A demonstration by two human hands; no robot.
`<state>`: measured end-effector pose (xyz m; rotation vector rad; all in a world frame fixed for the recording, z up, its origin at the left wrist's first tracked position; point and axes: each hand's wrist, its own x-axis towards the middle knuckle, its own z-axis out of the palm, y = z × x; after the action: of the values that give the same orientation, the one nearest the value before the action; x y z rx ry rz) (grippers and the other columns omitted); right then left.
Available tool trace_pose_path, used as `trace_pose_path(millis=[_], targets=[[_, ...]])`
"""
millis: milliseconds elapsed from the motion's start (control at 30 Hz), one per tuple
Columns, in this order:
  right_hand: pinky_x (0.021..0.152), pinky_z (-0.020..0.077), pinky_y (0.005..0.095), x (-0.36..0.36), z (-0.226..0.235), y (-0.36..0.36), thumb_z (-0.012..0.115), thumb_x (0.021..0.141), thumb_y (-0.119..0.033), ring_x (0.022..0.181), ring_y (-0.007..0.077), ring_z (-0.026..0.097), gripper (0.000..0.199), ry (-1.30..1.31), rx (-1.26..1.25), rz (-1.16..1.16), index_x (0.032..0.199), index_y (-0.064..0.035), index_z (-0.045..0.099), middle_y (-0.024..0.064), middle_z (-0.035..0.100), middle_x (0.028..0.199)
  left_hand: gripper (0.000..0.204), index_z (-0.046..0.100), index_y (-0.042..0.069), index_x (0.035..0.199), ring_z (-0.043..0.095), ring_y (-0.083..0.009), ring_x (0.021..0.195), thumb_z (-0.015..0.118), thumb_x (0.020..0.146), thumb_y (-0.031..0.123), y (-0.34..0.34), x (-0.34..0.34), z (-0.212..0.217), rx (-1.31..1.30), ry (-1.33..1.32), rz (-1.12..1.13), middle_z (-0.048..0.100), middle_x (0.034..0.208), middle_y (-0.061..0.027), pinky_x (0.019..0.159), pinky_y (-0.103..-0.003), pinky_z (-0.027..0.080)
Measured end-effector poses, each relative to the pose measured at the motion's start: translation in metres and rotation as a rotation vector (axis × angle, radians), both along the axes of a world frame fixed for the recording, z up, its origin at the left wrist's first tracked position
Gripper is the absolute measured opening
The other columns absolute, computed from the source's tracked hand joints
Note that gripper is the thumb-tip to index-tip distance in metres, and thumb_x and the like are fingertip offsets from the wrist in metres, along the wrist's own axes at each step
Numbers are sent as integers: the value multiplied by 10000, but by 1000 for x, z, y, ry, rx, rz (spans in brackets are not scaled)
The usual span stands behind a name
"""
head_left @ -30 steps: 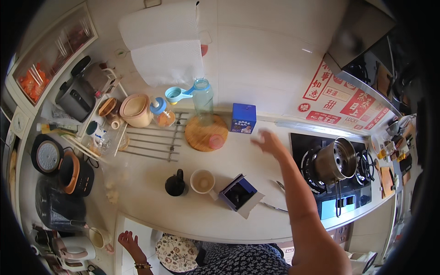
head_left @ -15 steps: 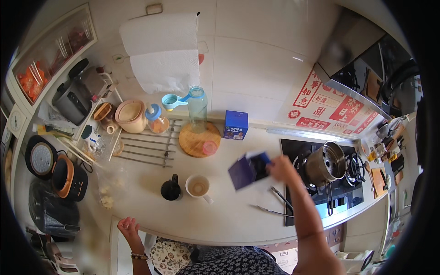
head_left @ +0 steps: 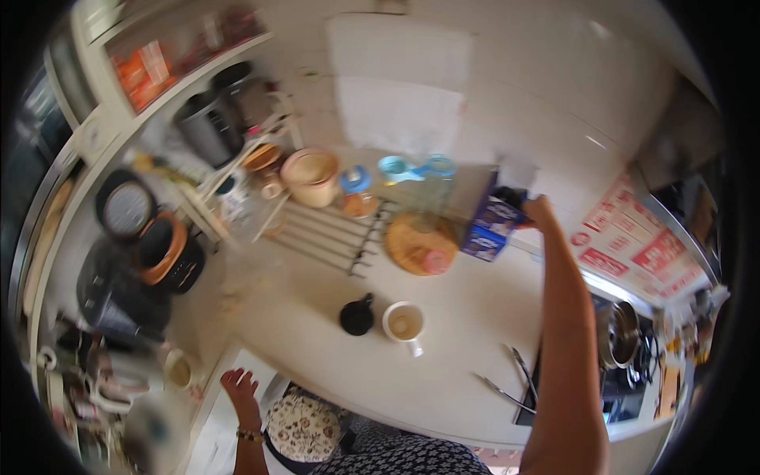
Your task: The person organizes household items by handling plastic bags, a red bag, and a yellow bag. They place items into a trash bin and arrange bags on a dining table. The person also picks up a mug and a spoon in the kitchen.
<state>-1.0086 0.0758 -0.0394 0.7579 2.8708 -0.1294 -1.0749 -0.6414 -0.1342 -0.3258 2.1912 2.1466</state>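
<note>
My right hand (head_left: pixel 538 212) reaches to the back of the counter with its fingers around a dark blue carton (head_left: pixel 500 214), whose top flaps stand up. That carton is right over or against a second blue box (head_left: pixel 484 243); blur hides whether the two touch. Low at the left, my left hand (head_left: pixel 240 385) hangs by the counter's front edge, fingers apart and holding nothing. Between the hands are a black mug (head_left: pixel 357 315) and a white mug (head_left: pixel 404 320), the white one light brown inside.
A round wooden board (head_left: pixel 416 249) bears a clear blue-tinted bottle (head_left: pixel 437 186) and a small pink item. Left of it lies a metal rack (head_left: pixel 324 237). Tongs (head_left: pixel 507 392) lie beside the hob, where a steel pot (head_left: pixel 617 334) stands. A rice cooker (head_left: pixel 170 253) sits open at far left.
My right hand has carried the carton away from me, from beside the hob to the blue box at the back. The view has turned, shifting the counter rightward. My left hand stays low and empty.
</note>
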Motion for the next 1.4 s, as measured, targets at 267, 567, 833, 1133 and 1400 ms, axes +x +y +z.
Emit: trace_pose_path(millis=[267, 567, 833, 1133, 1400], targets=[[503, 515, 380, 34, 58, -69, 427, 847, -428, 642, 253, 591, 543, 749, -702, -818, 1146, 25, 410, 163, 549, 925, 687, 297, 68, 1226, 347, -269, 1135, 701, 680, 168, 23, -95, 6, -422, 466, -95, 333, 1203, -129, 916, -398, 341], [431, 465, 261, 121, 33, -228, 466, 861, -214, 610, 165, 582, 326, 676, -821, -532, 1130, -29, 471, 92, 569, 853, 31, 520, 55, 741, 564, -366, 720, 532, 723, 77, 58, -220, -12, -989, 432, -254, 587, 714, -172, 615, -411, 454], [509, 473, 251, 136, 34, -312, 544, 815, -110, 659, 148, 588, 330, 508, -973, -453, 1129, -23, 491, 103, 588, 854, 302, 307, 65, 625, 276, -45, 568, 543, 802, -1, 80, -203, 183, -371, 913, -566, 281, 615, 29, 513, -189, 259], [1004, 219, 461, -69, 62, -369, 762, 530, -487, 1239, 354, 262, 1105, 709, -613, 268, 1343, -40, 163, 222, 335, 1287, 335, 285, 99, 630, 309, -48, 613, 558, 811, 29, 185, -143, 296, 43, 990, -924, 306, 660, 34, 578, -190, 293], [703, 445, 342, -68, 86, -377, 552, 798, -100, 799, 244, 562, 224, 523, -599, 397, 992, 8, 520, 138, 584, 899, 253, 377, 84, 868, 393, -73, 724, 611, 781, 48, 209, -80, 299, 427, 1035, -800, 398, 794, 6, 675, -191, 350]])
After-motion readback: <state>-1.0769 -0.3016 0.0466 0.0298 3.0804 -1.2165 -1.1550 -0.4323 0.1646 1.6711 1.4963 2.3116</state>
